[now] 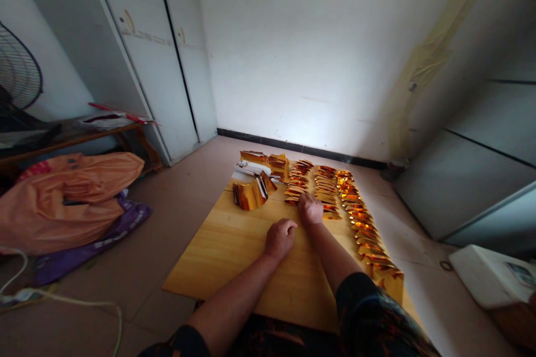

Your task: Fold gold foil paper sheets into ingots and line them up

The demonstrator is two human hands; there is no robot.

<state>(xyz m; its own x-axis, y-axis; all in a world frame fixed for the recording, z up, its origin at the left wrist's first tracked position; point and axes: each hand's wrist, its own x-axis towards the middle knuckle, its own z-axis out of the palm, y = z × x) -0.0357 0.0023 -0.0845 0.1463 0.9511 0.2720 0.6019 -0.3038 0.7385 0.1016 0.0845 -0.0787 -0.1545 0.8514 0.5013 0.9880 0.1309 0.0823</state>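
Note:
A wooden board (pixel 234 245) lies on the floor with rows of folded gold foil papers (pixel 326 187) laid out along its far and right side. My right hand (pixel 310 208) reaches forward, fingers curled down onto the near end of one row of folded gold pieces. My left hand (pixel 280 237) rests on the bare board just behind it, closed in a loose fist with nothing visible in it. A curved stack of unfolded gold foil sheets (pixel 252 192) stands left of the rows, with more gold stacks (pixel 268 163) behind it.
An orange plastic bag (pixel 67 195) and purple bag (pixel 87 248) lie on the floor at left, beside a low wooden bench (pixel 84 136) and a fan (pixel 19 75). Cables (pixel 62 298) trail at the lower left. A white box (pixel 494 276) sits at right. White wardrobe doors (pixel 159 56) stand behind.

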